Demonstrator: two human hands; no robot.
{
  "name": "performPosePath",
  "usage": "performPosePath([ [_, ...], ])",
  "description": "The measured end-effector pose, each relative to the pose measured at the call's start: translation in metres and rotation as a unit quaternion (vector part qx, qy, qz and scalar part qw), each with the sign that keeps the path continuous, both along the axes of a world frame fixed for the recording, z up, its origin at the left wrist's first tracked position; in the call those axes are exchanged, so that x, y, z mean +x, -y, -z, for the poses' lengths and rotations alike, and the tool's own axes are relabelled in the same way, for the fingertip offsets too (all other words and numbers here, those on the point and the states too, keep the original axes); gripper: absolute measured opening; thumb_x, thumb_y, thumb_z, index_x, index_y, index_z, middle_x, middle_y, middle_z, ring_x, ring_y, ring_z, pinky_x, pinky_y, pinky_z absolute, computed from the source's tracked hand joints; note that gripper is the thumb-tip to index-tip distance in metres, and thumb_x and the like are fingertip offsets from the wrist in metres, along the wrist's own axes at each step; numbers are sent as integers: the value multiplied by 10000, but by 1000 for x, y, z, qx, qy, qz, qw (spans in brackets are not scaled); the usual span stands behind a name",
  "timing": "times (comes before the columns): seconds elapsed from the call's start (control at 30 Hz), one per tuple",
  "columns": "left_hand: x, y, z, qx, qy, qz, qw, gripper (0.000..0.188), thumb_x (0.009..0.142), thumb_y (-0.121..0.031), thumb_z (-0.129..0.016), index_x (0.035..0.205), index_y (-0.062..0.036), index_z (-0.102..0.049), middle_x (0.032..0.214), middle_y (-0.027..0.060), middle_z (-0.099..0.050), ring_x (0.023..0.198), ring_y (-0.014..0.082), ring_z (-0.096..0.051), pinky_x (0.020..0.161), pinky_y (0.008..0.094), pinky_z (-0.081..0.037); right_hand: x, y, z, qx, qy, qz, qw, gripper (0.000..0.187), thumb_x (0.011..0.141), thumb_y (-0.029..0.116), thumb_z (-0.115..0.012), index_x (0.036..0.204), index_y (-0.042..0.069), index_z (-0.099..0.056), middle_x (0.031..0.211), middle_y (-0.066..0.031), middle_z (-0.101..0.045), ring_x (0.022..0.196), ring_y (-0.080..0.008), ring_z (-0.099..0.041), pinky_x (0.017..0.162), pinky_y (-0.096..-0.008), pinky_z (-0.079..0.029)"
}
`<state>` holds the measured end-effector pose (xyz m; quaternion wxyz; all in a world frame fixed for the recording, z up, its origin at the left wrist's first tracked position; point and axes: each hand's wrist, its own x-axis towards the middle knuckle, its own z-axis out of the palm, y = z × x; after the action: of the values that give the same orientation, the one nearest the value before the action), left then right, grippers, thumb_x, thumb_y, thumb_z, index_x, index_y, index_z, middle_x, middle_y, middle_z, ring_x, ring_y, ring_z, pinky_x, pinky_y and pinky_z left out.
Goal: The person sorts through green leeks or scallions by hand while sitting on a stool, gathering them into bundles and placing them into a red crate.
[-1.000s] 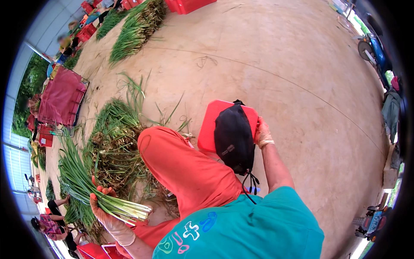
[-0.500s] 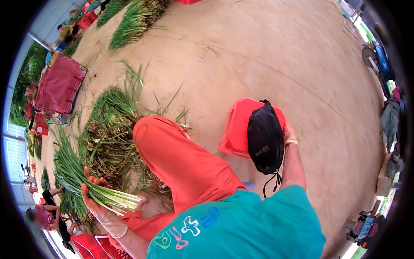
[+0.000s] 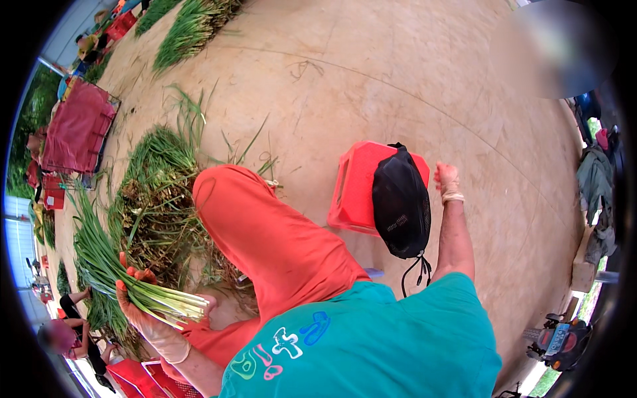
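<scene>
**Green onions (image 3: 98, 255) sit in the left grip (image 3: 141, 318)**

The left grip is closed around a bunch of green onions. The fingers bend over the stalks. The long green leaves point up and to the left, and the white ends stick out to the right. The bunch is low on the left side, near the bent red trouser leg (image 3: 265, 232).

The right grip (image 3: 448, 178) is far from the bunch. Its fingers curl in, but I cannot tell if they close all the way. It is just beside a red plastic stool (image 3: 355, 189), with a small gap between them. A black bag (image 3: 400, 205) lies on the right part of the stool, and its black string hangs down over the edge.

A big messy pile of onion plants (image 3: 156, 209) is on the floor (image 3: 504, 219), past the bunch and left of the knee. Red baskets (image 3: 131, 375) are at the bottom left, near a sitting person (image 3: 76, 335). Farther up are a cart with a dark red cover (image 3: 76, 126) and another green heap (image 3: 188, 36).
</scene>
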<state>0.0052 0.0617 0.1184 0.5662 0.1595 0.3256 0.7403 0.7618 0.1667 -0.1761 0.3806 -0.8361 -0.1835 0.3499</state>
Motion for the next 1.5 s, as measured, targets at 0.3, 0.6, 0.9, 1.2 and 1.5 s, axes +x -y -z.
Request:
performPosePath([
  [0.3, 8, 11, -6, 13, -68, -32, 997, 675, 930, -104, -661, 1525, 0, -358, 1035, 122, -688, 915, 222, -663, 928, 386, -546, -245, -120, -241, 403, 20, -324, 856, 205, 957, 134, -612, 1064, -17, -702, 834, -33, -652, 795, -110, -600, 737, -275, -501],
  [0.6, 37, 28, -11, -80, -117, -145, 979, 538, 860, -5, -662, 1383, 4, -538, 986, 109, -683, 770, 207, -686, 726, 343, -618, -516, -24, -294, 344, -82, -832, 427, 399, 978, 367, -611, 1147, 14, -689, 1091, -237, -694, 1023, -405, -669, 858, -453, -540],
  [0.9, -6, 52, 54, -34, -6, -140, 990, 501, 916, -101, -668, 1380, 24, -528, 995, 118, -672, 807, 230, -690, 798, 420, -615, -539, 25, -297, 85, 14, -932, 352, 538, 983, 518, -581, 1268, 68, -654, 1072, -197, -711, 1038, -338, -678, 879, -394, -523],
  [1.2, 15, 25, 97, -67, 5, -126, 990, 409, 925, -22, -627, 1332, -21, -587, 1066, 102, -691, 891, 232, -689, 821, 367, -602, -592, 21, -193, -79, -603, -669, 428, 694, 969, 293, -686, 1533, 57, -359, 1245, -59, -617, 1106, -138, -616, 962, -324, -506],
  [1.5, 23, 31, 102, -105, -117, -37, 987, 465, 922, -98, -724, 1350, -31, -556, 1207, 74, -673, 998, 187, -670, 871, 336, -560, -600, 32, -153, -153, -578, -645, 477, 396, 868, 92, -753, 1230, 43, -600, 931, -107, -701, 658, -180, -677, 591, -298, -573],
])
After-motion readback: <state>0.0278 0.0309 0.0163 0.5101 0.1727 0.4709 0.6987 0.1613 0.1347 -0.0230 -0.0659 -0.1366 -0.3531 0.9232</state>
